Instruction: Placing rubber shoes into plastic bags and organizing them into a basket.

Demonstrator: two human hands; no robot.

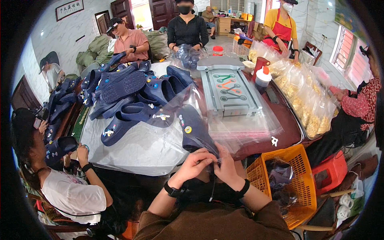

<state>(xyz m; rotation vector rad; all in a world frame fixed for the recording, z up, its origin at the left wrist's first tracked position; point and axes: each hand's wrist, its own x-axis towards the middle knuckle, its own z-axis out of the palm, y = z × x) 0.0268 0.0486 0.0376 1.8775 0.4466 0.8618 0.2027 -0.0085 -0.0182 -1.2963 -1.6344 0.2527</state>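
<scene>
At both hands (196,164), pinched clear bag (171,137), navy clog (196,129) inside

Brown top (208,222), two black wristbands (172,190)

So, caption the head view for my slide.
Left hand and right hand pinch a clear bag around navy footwear near piled clogs.

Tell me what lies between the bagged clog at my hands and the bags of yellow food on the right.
In the head view: the grey stand, clear plastic bags at its near end, a dark flat object and maroon cloth.
</scene>
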